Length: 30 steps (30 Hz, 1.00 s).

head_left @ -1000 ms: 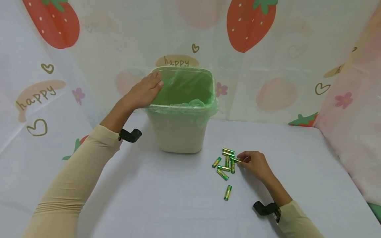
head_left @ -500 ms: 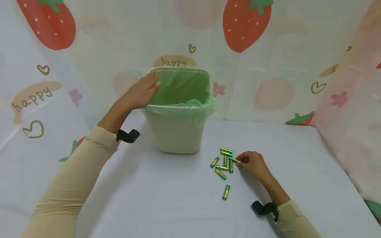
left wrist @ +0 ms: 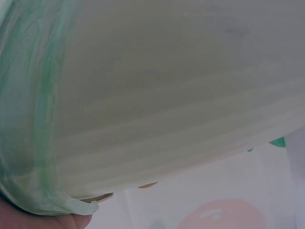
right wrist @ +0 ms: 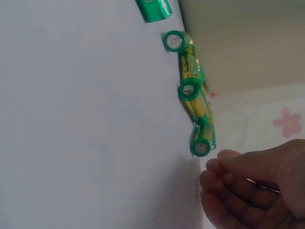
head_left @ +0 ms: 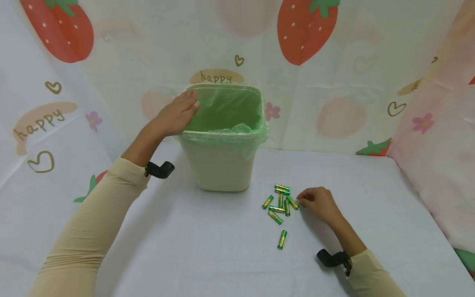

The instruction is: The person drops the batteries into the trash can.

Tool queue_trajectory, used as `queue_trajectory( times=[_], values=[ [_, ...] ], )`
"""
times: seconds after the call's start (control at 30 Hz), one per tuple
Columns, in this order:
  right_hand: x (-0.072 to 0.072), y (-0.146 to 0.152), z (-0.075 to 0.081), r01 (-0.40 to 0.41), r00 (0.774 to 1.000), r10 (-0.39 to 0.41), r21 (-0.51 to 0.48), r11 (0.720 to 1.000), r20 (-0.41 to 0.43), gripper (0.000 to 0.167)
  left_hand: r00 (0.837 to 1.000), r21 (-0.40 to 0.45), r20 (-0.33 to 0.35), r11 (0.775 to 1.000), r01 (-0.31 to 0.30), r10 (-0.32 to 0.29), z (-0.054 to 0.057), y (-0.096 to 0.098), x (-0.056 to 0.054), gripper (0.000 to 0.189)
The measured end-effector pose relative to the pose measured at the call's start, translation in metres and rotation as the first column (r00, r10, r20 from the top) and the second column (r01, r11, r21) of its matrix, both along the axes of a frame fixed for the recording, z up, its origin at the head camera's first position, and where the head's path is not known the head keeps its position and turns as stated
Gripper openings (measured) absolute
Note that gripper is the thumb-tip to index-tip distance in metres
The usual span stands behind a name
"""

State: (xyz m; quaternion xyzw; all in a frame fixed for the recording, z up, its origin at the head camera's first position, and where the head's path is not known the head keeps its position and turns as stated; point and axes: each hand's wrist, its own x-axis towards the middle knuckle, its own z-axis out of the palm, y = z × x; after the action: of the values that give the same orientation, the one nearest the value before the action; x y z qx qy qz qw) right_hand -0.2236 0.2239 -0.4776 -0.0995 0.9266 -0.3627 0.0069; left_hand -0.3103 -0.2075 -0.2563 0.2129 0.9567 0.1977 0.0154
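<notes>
My left hand [head_left: 177, 115] rests on the left rim of a pale bin [head_left: 222, 165], its fingers lying straight along the edge. A thin green liner bag [head_left: 241, 130] folds over that rim; in the left wrist view the bag's edge [left wrist: 47, 119] hangs beside my fingers [left wrist: 28, 217]. On the white table, right of the bin, lies a loose cluster of green and gold batteries. My right hand [head_left: 318, 202] is at the right side of the cluster, fingers loosely curled and holding nothing. Its fingertips are right by the nearest battery [head_left: 292, 202], whose end [right wrist: 200, 148] faces the right wrist camera.
One battery [head_left: 282, 239] lies apart, nearer the front. Several others, such as a battery [head_left: 267, 202] on the left, lie close to the bin's base. A strawberry-printed curtain [head_left: 308, 115] stands directly behind the bin, with a pink printed cloth [head_left: 441, 165] at the right.
My right hand has let go of the battery it pinched, which now lies at a new angle at the cluster's right side. The left hand stays on the rim.
</notes>
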Motion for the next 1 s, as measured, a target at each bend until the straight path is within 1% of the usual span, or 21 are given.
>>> queue_trajectory(
  times=[0.33,0.73,1.0],
  values=[
    [0.003,-0.005,-0.001,0.006,1.0,-0.006,0.017,1.0,0.014,0.01,1.0,-0.009,-0.005,1.0,0.004,-0.004,0.001,0.0,0.0,0.061],
    [0.007,-0.013,-0.002,-0.012,1.0,0.012,0.066,0.998,0.002,0.009,1.0,-0.005,-0.004,1.0,0.007,-0.007,0.0,0.0,0.0,0.062],
    [0.007,-0.016,0.001,-0.007,1.0,0.004,0.116,0.993,0.024,0.008,1.0,-0.005,-0.002,1.0,0.0,0.0,0.0,0.0,-0.001,0.061]
  ],
)
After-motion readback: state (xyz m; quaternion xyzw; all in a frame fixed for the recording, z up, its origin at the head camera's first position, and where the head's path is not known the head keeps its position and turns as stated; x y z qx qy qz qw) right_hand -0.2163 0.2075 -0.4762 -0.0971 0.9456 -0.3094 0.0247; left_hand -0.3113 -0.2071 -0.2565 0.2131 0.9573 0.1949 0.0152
